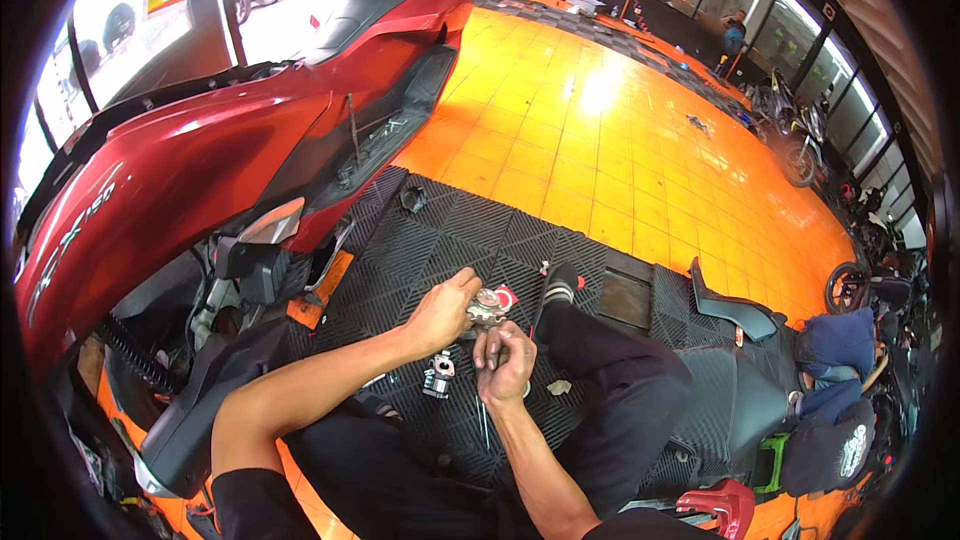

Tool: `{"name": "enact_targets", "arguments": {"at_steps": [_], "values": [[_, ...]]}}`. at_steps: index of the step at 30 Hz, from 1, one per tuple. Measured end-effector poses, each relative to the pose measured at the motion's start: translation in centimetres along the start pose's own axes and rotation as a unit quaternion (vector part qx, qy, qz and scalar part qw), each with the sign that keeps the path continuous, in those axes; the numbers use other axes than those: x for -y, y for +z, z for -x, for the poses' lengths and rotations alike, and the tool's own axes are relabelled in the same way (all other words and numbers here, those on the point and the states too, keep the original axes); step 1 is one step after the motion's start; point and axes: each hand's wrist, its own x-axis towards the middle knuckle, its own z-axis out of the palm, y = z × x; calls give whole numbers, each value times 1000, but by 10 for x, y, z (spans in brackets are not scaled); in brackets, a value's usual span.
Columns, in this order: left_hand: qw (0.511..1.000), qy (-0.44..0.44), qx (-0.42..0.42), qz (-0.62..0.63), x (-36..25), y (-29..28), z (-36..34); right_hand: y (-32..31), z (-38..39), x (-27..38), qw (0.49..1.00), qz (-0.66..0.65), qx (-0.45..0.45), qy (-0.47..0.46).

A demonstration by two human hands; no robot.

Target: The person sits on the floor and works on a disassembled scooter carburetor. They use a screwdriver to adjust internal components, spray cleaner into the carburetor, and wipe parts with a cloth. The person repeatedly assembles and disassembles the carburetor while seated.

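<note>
Gripping, left hand (pixel 440 314): round silver metal part (pixel 487 309) | right hand (pixel 506 364) curled just beside, hold unclear | black ridged mat (pixel 465 225)

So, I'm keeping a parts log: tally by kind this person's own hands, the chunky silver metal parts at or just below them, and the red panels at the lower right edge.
Own hands: 2, left hand and right hand
Chunky silver metal parts: 2, held metal part and loose metal part
Red panel: 1
Total: 5
</note>
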Motion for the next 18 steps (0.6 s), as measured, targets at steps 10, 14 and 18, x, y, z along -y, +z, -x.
{"name": "enact_targets", "arguments": {"at_steps": [10, 14, 18], "values": [[999, 0, 20, -34, 7, 1, -8, -26, 1, -4, 922, 359, 140, 44], [1000, 8, -7, -17, 9, 2, 1, 0, -11, 6, 990, -116, -65, 56], [999, 43, -14, -7, 17, 13, -2, -2, 2, 1, 989, 97, 112, -12]]}}
